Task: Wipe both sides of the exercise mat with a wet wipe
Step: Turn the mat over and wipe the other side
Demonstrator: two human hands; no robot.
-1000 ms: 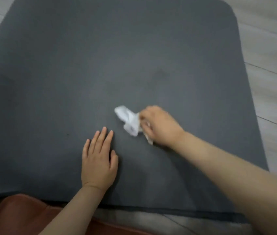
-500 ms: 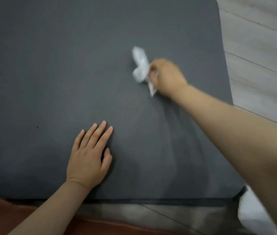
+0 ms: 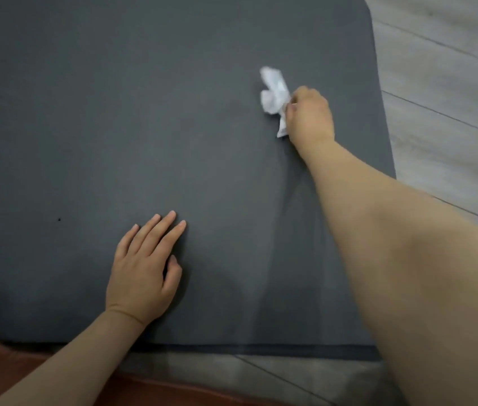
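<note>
Here the exercise mat (image 3: 144, 127) fills most of the view: dark grey, matte, finely textured foam, lying flat on pale wood-grain floor planks (image 3: 442, 83), with a straight near edge and a right edge running up towards 1 o'clock. Step in hand, as I judge it: wiping the upper face, working the right-hand part; the underside looks not yet reached, so the task seems under halfway. Right hand (image 3: 309, 112), at about 1 o'clock, has fingers curled round the wet wipe (image 3: 274, 92), a crumpled white wad, thin and limp, pressed on the mat with a tail trailing below the fist. Left hand (image 3: 144, 268), at 7 o'clock, lies flat, fingers straight and close together, holding nothing, pinning the mat. Next move likely calls for steady downward pressure and overlapping strokes out to the right edge, then flipping the mat.
</note>
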